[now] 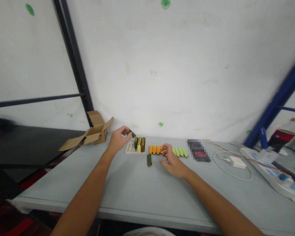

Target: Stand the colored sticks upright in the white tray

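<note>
My left hand (120,138) pinches a short dark green cylinder (132,133), held tilted just above a white tray (130,151) with round holes. In the tray's right part stand several cylinders: dark green ones, yellow ones (139,148) and brown ones (143,148), with yellowish tops. My right hand (173,162) hovers with fingers apart and bent, partly hiding a row of small pieces. Orange cylinders (154,149) lie to its left and light green cylinders (180,152) to its right. One dark green cylinder (149,160) lies alone in front of the orange ones.
An opened cardboard box (98,131) stands at the back left. Right of the rows lies a pixelated dark item (199,150). A white charger (237,162) with cable and a long power strip (272,177) occupy the grey table's (147,193) right side. A bottle (285,132) stands beyond.
</note>
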The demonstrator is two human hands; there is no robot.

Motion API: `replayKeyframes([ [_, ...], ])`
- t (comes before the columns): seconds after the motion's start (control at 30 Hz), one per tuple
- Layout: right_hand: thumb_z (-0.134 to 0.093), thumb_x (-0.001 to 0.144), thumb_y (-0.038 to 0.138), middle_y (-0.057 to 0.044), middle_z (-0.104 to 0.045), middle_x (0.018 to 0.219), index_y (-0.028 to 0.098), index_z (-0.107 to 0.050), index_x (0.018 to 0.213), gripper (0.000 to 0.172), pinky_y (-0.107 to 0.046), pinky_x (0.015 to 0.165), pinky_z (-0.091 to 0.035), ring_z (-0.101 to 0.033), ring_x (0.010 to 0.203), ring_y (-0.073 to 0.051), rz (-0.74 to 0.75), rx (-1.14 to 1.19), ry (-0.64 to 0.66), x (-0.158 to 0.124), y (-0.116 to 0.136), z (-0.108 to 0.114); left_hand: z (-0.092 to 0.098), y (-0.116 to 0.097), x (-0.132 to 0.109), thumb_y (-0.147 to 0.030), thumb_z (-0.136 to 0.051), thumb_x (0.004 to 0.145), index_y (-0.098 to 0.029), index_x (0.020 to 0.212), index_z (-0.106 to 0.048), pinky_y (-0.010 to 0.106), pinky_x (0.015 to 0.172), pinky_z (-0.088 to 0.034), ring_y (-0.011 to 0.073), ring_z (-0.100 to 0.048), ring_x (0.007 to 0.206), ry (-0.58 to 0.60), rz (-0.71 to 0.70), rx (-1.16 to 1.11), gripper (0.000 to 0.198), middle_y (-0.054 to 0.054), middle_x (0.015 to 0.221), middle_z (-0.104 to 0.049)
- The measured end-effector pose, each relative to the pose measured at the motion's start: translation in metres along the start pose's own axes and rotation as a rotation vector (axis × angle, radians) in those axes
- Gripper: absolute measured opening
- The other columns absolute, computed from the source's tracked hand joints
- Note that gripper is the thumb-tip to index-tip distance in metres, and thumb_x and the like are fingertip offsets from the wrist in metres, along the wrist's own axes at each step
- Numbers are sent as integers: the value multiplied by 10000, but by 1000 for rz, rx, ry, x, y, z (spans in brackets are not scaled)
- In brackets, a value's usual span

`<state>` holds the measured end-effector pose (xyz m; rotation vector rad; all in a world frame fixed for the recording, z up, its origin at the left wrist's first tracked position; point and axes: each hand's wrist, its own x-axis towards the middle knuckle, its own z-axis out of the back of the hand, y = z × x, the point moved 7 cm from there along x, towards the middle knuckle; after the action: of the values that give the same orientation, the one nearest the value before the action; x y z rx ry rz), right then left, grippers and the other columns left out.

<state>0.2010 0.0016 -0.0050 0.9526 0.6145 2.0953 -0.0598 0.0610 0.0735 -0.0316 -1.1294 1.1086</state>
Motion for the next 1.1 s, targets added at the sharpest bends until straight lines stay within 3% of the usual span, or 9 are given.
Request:
replayKeyframes([
  [0.13,-527,828,135,-70,-513,1128,217,-375,1240,447,-374,877,-434,-516,948,-180,-4,5,25,1,-5,1,-14,27,-1,-364,-597,728,-181,768,-626,276,649,-494,162,-607,625,205,66,-29,190,9,657,-662],
  [0.23,-525,821,118,-62,-544,1109,211,-456,1193,390,-342,827,-438,-524,907,-170,13,-20,45,1,-4,-2,-24,29,-7,-365,-608,721,-183,739,-624,261,606,-472,157,-595,609,327,40,-52,183,-1,628,-644],
  [0.4,-530,806,100,-52,-586,1038,195,-521,1144,351,-317,774,-441,-535,864,-166,5,-51,77,1,-6,-5,-31,34,-10,-380,-634,733,-182,730,-615,249,584,-459,154,-596,611,409,56,-82,199,-9,617,-632],
  [0.53,-538,808,109,-53,-605,1023,185,-552,1101,302,-311,764,-448,-549,844,-163,-5,-70,91,1,-8,-6,-48,40,-16,-426,-672,723,-170,732,-633,256,591,-469,163,-616,617,567,68,-110,259,3,621,-650],
  [0.8,-531,793,68,-76,-631,1037,167,-577,1119,344,-339,809,-482,-573,821,-166,57,-165,112,0,-1,-10,-55,40,-20,-453,-674,729,-167,722,-615,236,527,-420,145,-584,553,583,115,-143,292,-11,581,-625],
  [0.9,-499,807,41,-111,-620,1147,161,-588,1160,383,-369,910,-482,-590,979,-199,152,-246,114,0,6,-14,-57,37,-21,-469,-700,692,-167,701,-618,244,532,-430,153,-590,552,601,138,-139,313,-6,574,-636],
  [1.0,-462,795,-8,-141,-576,1305,155,-586,1239,488,-404,1049,-420,-525,1218,-232,278,-340,134,0,12,-24,-60,36,-22,-497,-720,661,-168,690,-630,258,547,-450,172,-611,575,610,148,-134,342,7,595,-665],
  [1.1,-433,807,-31,-134,-557,1381,165,-588,1278,533,-416,1082,-391,-506,1270,-231,368,-432,221,-2,14,-38,-58,37,-23,-488,-744,639,-170,707,-652,275,574,-479,194,-641,615,633,161,-134,337,21,632,-694],
])
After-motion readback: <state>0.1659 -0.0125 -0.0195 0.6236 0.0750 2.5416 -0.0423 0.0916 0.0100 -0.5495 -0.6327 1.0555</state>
